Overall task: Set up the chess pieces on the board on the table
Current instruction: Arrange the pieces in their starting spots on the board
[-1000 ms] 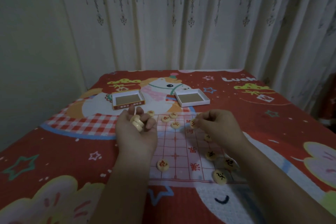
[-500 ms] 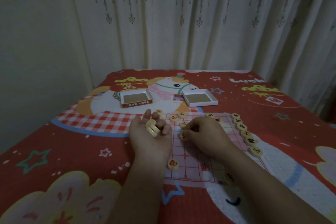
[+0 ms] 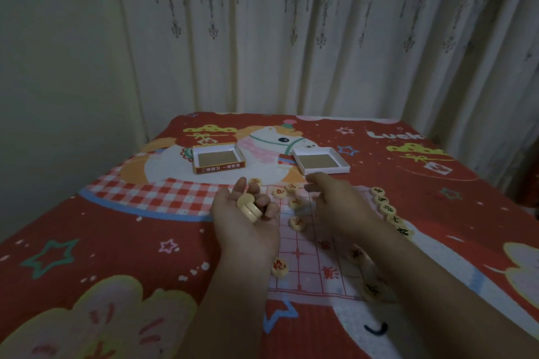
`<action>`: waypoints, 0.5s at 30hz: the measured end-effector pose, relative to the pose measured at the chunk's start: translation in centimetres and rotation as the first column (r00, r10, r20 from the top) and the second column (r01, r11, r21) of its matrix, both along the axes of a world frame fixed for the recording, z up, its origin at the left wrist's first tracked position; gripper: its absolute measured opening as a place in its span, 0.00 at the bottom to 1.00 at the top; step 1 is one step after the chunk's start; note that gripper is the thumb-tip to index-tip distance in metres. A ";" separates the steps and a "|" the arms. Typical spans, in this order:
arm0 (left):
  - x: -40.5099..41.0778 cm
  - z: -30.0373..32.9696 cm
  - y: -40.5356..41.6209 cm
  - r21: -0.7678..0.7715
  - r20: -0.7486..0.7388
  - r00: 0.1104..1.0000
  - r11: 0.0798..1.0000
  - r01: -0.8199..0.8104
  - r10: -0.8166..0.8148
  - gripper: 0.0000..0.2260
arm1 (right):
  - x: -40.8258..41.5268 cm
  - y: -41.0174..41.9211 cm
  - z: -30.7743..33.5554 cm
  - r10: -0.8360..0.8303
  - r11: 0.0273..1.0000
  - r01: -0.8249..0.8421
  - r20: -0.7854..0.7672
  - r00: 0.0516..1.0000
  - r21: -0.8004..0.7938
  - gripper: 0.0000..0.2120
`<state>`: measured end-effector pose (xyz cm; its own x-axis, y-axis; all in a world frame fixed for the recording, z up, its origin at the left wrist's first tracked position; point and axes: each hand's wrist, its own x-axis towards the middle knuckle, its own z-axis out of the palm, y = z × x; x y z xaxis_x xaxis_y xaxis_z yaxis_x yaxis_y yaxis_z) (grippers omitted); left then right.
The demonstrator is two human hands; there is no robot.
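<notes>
Pale curtains [image 3: 320, 38] hang behind the table, and a plain wall [image 3: 58, 67] closes the left side. On the table lies a red cartoon cloth [image 3: 87, 242] which reaches to every visible edge. Much free cloth stays to the left of the board and also far to the right of it.

At the far side two shallow box halves stand well apart from each other. One is the red-sided box tray [image 3: 218, 159], the other the white box tray [image 3: 320, 165]. Both show only their brown bottom, with no piece inside.

A thin board [image 3: 300, 271] with red lines lies flat in the middle. Round pale pieces with red signs [image 3: 297, 223] sit on its left and far part, and one more is near the left wrist. Along the right border a row of pieces with dark signs [image 3: 387, 209] runs toward the person, touching or nearly touching one another.

The left hand [image 3: 248, 218] is turned palm up at the board's left edge, its fingers curled around a small stack of pieces [image 3: 249, 207]. The right hand [image 3: 338, 207] hovers over the far part of the board, back upward, fingers bent. Whether it pinches something I cannot tell, because the fingertips are hidden.
</notes>
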<state>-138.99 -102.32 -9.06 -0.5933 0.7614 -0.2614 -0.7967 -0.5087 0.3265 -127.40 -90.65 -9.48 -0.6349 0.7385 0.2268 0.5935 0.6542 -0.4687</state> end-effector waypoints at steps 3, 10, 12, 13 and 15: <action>0.0 0.0 0.0 0.002 0.009 1.000 1.000 -0.003 0.003 0.15 | -1.9 1.2 0.6 0.045 0.997 -0.051 0.118 0.992 0.053 0.28; 0.0 0.4 0.1 0.025 0.054 0.999 1.000 0.004 -0.006 0.17 | -4.9 2.7 -0.5 0.017 0.996 -0.050 0.394 0.919 0.075 0.13; 0.1 0.4 0.2 0.027 0.063 0.998 1.000 0.006 -0.008 0.17 | -4.8 2.6 -0.1 0.014 0.995 -0.050 0.397 0.918 0.082 0.14; 0.1 0.4 0.2 0.029 0.066 0.998 1.000 0.004 -0.006 0.17 | -4.6 2.6 -0.1 0.018 0.996 -0.047 0.365 0.931 0.071 0.15; 0.3 0.5 0.2 0.034 0.077 0.997 0.999 -0.004 0.001 0.18 | -4.0 2.2 0.2 0.032 0.999 -0.031 0.181 0.983 -0.006 0.20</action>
<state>-138.68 -102.17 -8.56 -0.5746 0.7690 -0.2802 -0.8173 -0.5206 0.2470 -131.36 -88.48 -9.24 -0.6883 0.7180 0.1036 0.6480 0.6727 -0.3572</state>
